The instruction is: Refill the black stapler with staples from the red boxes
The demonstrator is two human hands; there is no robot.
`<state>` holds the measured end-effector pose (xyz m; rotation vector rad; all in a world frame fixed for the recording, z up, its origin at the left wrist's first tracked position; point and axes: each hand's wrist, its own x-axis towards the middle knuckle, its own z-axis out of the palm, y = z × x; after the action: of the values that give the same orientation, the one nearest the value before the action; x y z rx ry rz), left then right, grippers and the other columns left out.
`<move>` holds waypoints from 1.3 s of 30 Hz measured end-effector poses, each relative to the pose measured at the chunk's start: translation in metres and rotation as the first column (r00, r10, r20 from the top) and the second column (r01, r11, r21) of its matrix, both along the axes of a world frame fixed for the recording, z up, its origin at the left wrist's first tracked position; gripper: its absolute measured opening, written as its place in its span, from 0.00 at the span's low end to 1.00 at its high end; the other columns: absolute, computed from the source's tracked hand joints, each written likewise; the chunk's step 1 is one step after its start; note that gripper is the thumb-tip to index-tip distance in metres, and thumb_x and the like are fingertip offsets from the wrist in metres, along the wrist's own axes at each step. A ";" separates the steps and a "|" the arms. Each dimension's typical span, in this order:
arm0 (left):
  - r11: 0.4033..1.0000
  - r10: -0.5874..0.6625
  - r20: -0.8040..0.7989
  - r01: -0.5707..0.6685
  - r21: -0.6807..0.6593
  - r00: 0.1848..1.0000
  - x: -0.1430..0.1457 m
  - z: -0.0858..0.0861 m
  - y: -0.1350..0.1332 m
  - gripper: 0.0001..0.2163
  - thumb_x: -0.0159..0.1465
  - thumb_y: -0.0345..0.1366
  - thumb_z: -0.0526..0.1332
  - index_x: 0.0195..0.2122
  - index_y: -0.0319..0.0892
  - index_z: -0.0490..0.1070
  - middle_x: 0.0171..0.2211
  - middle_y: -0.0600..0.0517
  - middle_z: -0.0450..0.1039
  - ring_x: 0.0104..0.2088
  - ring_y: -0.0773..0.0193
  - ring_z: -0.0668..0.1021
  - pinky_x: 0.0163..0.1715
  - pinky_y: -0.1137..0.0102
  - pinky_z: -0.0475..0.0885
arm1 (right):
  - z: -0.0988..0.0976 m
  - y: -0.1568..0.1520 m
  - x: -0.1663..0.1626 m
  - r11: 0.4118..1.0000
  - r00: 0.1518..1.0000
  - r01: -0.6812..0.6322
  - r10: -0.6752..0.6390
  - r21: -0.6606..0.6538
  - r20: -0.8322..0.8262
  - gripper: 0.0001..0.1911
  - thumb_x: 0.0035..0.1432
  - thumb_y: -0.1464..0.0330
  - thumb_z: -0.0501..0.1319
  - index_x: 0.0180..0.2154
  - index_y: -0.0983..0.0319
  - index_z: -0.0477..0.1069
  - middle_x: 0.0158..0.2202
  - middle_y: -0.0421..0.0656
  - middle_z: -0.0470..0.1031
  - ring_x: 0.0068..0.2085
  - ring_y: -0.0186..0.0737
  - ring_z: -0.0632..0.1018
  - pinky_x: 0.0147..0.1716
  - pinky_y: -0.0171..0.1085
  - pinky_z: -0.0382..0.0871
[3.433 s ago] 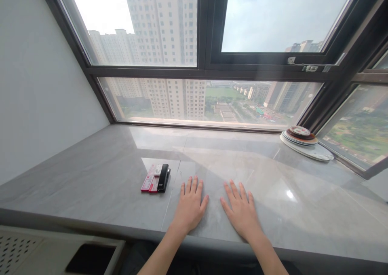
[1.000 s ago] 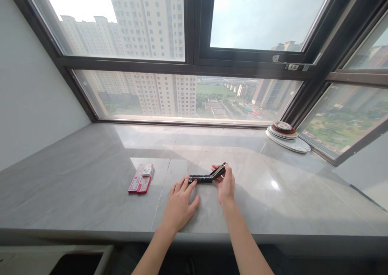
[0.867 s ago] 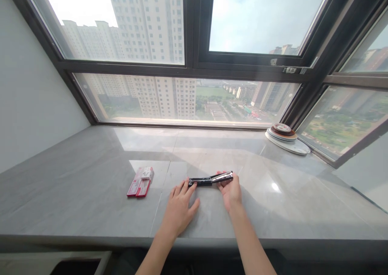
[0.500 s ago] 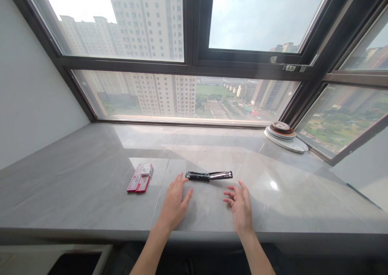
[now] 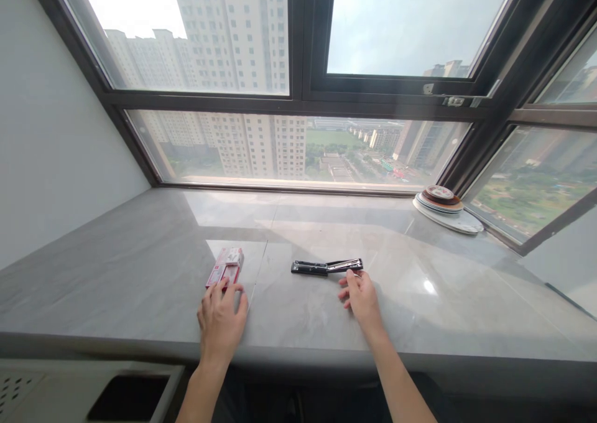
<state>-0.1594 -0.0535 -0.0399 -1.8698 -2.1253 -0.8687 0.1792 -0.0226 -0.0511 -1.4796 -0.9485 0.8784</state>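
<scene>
I see the left hand half curled at the red-and-white boxes, its twelve o'clock; grip, I can't tell. The right hand bends loosely, hold unclear; at its ten o'clock the black stapler lies hinged open, presumably baring its inside.

The left hand is no longer lingering at the left end of the stapler but is reaching left, its fingertips now overlapping the near edge of the red and white packs. The right hand is drawing up to the stapler's right end. The stapler is lying unfolded, no longer sitting closed against the packs
</scene>
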 end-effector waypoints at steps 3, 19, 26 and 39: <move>0.993 -0.112 0.074 0.109 0.042 0.991 -0.003 0.002 0.004 0.07 0.69 0.36 0.57 0.45 0.48 0.73 0.52 0.46 0.73 0.55 0.48 0.73 0.55 0.56 0.68 | -0.003 -0.007 0.004 1.000 1.000 0.012 -0.012 -0.012 0.002 0.32 0.61 0.42 0.59 0.52 0.59 0.63 0.34 0.41 0.77 0.24 0.37 0.78 0.14 0.32 0.67; 0.554 -0.708 0.480 0.829 -0.076 0.518 0.122 0.022 0.007 0.11 0.59 0.23 0.57 0.39 0.47 0.65 0.40 0.54 0.73 0.36 0.64 0.74 0.38 0.70 0.68 | 0.013 -0.033 0.004 0.849 0.851 -0.467 0.507 -0.248 0.133 0.23 0.65 0.48 0.59 0.33 0.62 0.72 0.19 0.38 0.73 0.15 0.29 0.63 0.15 0.29 0.52; 0.441 -0.725 0.541 0.891 -0.109 0.425 0.116 0.033 0.036 0.18 0.61 0.31 0.66 0.52 0.50 0.70 0.52 0.52 0.76 0.47 0.59 0.77 0.48 0.66 0.72 | 0.016 -0.025 0.009 0.842 0.876 -0.451 0.481 -0.294 0.032 0.22 0.63 0.48 0.61 0.32 0.61 0.69 0.16 0.34 0.69 0.11 0.27 0.59 0.11 0.29 0.44; 0.552 -0.713 0.479 0.831 -0.068 0.512 0.109 0.029 0.039 0.20 0.62 0.35 0.70 0.55 0.51 0.74 0.44 0.53 0.79 0.47 0.58 0.77 0.53 0.63 0.70 | 0.025 -0.016 0.038 0.802 0.853 -0.440 0.514 -0.404 0.093 0.19 0.64 0.52 0.60 0.33 0.62 0.70 0.17 0.38 0.74 0.11 0.28 0.64 0.12 0.28 0.46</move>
<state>-0.0506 -0.0144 -0.0113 -3.1787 -1.5234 -1.2261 0.2172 -0.0388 -0.0262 -1.6981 -1.4069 1.3573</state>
